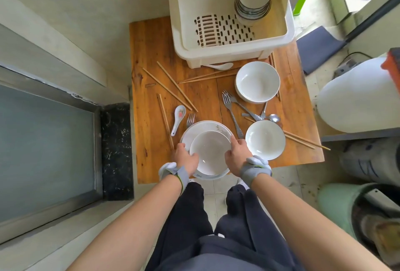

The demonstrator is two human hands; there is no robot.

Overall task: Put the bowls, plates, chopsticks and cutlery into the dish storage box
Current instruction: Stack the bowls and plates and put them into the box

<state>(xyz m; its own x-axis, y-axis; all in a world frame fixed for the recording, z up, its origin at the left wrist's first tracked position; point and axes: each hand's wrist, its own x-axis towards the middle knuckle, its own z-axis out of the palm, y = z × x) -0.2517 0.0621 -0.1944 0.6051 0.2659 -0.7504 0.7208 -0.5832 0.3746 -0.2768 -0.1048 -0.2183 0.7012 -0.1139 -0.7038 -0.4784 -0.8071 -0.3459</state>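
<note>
A white bowl [211, 151] rests on a stack of plates [202, 129] at the table's near edge. My left hand [186, 159] grips the bowl's left rim and my right hand [237, 155] grips its right rim. Two more white bowls sit to the right, one near [265, 138] and one farther back [257, 81]. Forks [231, 110], a metal spoon [273, 117], two ceramic spoons [178, 119] [220, 66] and several chopsticks [173, 85] lie scattered on the table. The cream dish storage box [281, 32] stands open at the back with stacked bowls [253, 0] inside.
The small wooden table [151, 54] stands between a wall with a window ledge [54, 141] on the left and a large white container [357, 95] on the right. A green bin [337, 203] sits at the lower right. My legs are below the table's near edge.
</note>
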